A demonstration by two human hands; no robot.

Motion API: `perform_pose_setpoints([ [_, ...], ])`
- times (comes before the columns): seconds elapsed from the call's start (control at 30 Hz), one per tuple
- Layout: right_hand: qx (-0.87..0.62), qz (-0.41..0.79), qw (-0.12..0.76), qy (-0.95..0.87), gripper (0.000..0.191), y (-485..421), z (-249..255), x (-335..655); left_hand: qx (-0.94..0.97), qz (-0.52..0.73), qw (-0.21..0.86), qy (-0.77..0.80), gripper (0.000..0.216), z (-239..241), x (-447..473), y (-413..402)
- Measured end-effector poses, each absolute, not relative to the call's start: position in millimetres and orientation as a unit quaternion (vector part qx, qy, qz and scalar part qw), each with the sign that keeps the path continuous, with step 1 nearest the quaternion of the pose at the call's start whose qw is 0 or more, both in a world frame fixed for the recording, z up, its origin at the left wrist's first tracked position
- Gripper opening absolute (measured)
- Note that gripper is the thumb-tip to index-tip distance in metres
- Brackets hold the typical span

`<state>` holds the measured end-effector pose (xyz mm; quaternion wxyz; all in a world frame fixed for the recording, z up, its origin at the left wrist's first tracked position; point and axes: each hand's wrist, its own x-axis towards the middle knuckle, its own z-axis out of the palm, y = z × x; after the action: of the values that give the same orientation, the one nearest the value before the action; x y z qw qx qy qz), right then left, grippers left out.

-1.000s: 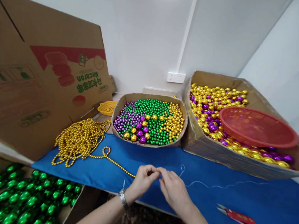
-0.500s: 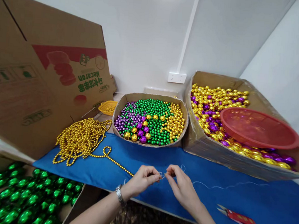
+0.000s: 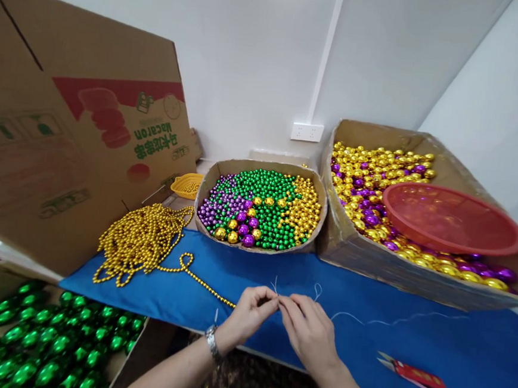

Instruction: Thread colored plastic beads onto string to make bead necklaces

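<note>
Above the blue cloth [image 3: 381,353], both hands meet fingertip to fingertip over a thin clear string [image 3: 349,314]. My left hand [image 3: 249,314], with a metal watch [image 3: 212,342] at its wrist, pinches the string between thumb and index finger. Touching it from the right, my right hand [image 3: 309,332] is also closed on the string, whose exact grip point is hidden by the fingers. A short end sticks up between the hands and a loop rises behind the right one. A gold bead strand [image 3: 209,286] runs from a gold bead pile [image 3: 141,241] to behind my left hand.
Red-handled snips [image 3: 419,376] lie at right. Behind stands a carton of small green, purple and gold beads [image 3: 258,251]. A larger carton [image 3: 369,276] holds bigger beads and a red basin [image 3: 456,224]. Green beads [image 3: 41,344] fill a box at lower left; a tall carton [image 3: 117,57] stands above.
My hands have come together from slightly apart, the right moving left to touch the left fingertips. A short string end now stands up between them.
</note>
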<state>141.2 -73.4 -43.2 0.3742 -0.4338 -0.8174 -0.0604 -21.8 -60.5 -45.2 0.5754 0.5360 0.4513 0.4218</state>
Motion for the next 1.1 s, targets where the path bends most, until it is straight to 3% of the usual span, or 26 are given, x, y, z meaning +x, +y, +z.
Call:
perform_pose_setpoints([
  [0.1, -0.46, -0.033, 0.381, -0.802, 0.023, -74.8, -48.8, 137.9, 0.617, 0.411, 0.506, 0.44, 0.027, -41.4, -23.1, -62.6],
  [0.27, -0.494, 0.182, 0.442, -0.726, 0.02, -73.5, -52.6, 133.7, 0.707, 0.391, 0.371, 0.459, 0.026, -40.3, -21.7, -65.8],
  [0.33, -0.503, 0.218, 0.466, -0.694, 0.018, -72.8, -52.3, 131.8, 0.695, 0.398, 0.367, 0.473, 0.025, -42.8, -18.6, -65.5],
  [0.53, -0.488, 0.363, 0.532, -0.589, 0.024, -64.8, -41.2, 134.0, 0.609, 0.409, 0.484, 0.477, 0.026, -45.9, -14.4, -59.7],
  [0.8, -0.379, 0.554, 0.637, -0.38, 0.015, -64.2, -4.1, 147.9, 0.778, 0.345, 0.307, 0.425, 0.02, -38.9, -38.4, -51.3],
  [0.87, -0.365, 0.509, 0.669, -0.399, 0.014, -65.0, 0.6, 149.1, 0.774, 0.322, 0.334, 0.43, 0.019, -42.1, -45.9, -49.6],
  [0.93, -0.401, 0.4, 0.643, -0.515, 0.012, -66.0, -1.5, 147.3, 0.754, 0.309, 0.372, 0.445, 0.019, -45.7, -50.5, -49.0],
  [1.1, -0.4, 0.058, 0.332, -0.852, 0.028, -66.2, -31.1, 135.6, 0.673, 0.324, 0.489, 0.451, 0.02, -47.4, -49.5, -50.7],
])
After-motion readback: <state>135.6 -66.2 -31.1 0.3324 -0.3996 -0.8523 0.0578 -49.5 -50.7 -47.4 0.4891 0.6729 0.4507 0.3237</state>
